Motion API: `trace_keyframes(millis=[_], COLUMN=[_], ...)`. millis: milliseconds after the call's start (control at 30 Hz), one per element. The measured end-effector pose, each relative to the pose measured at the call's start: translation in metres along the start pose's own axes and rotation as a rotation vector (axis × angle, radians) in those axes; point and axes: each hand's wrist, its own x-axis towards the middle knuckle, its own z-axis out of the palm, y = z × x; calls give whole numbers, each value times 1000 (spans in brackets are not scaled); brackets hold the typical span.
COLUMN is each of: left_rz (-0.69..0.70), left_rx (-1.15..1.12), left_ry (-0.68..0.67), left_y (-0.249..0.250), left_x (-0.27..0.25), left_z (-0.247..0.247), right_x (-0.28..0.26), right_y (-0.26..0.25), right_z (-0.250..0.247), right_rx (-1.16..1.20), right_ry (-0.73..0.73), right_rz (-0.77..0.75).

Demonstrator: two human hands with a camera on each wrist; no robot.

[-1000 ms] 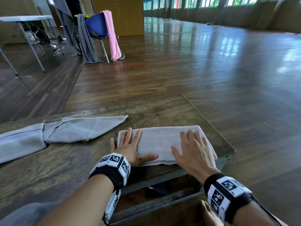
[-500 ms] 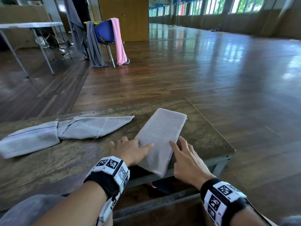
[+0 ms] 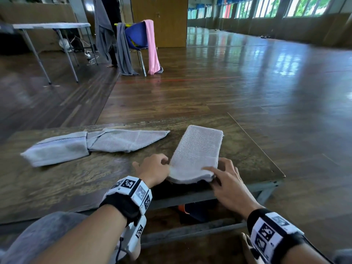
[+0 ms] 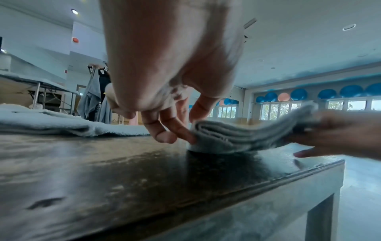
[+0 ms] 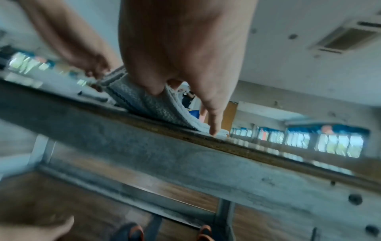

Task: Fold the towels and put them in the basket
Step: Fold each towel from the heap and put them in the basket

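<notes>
A folded grey towel [image 3: 198, 149] lies lengthwise on the wooden table [image 3: 76, 183], with its near end raised off the top. My left hand [image 3: 163, 164] pinches the near left corner; its fingertips [image 4: 175, 132] press against the stacked folds [image 4: 237, 133]. My right hand [image 3: 215, 172] holds the near right corner, thumb on top and fingers underneath, and lifts that side [image 5: 148, 104]. A second grey towel [image 3: 95, 143] lies loosely twisted to the left, apart from both hands. No basket is in view.
The table's near edge [image 3: 200, 197] and right corner [image 3: 282, 176] are close to my hands. Something dark and orange [image 3: 182, 208] sits below the table. Far back stand a blue chair [image 3: 137, 35] draped with pink and grey cloths, a folding table [image 3: 51, 25] and a person.
The folded towel lay crosswise under both flat hands. It has been turned lengthwise, and now both hands grip its near end and lift it off the table.
</notes>
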Motion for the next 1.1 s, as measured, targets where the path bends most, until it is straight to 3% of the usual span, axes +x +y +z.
trace_keyframes(millis=[100, 200, 300, 367, 600, 767, 933, 1100], left_rz=[6, 139, 251, 205, -7, 121, 79, -13], left_rx=[16, 130, -216, -391, -84, -105, -16, 7], left_ry=[-148, -266, -201, -125, -31, 240, 216, 277], left_y=[-3, 1, 14, 22, 20, 31, 34, 38], left_x=[2, 4, 7, 14, 44, 53, 65, 68], left_z=[-8, -7, 0, 4, 38, 56, 69, 78], right_x=[13, 24, 36, 44, 48, 51, 53, 57], right_y=[-9, -14, -14, -10, 20, 26, 30, 30], right_z=[-9, -23, -33, -37, -19, -15, -15, -14], right_rx=[142, 321, 433, 474, 484, 394, 363, 278], right_ry=[166, 304, 321, 298, 126, 206, 201, 182], right_rz=[21, 75, 161, 227, 479, 462, 526, 557])
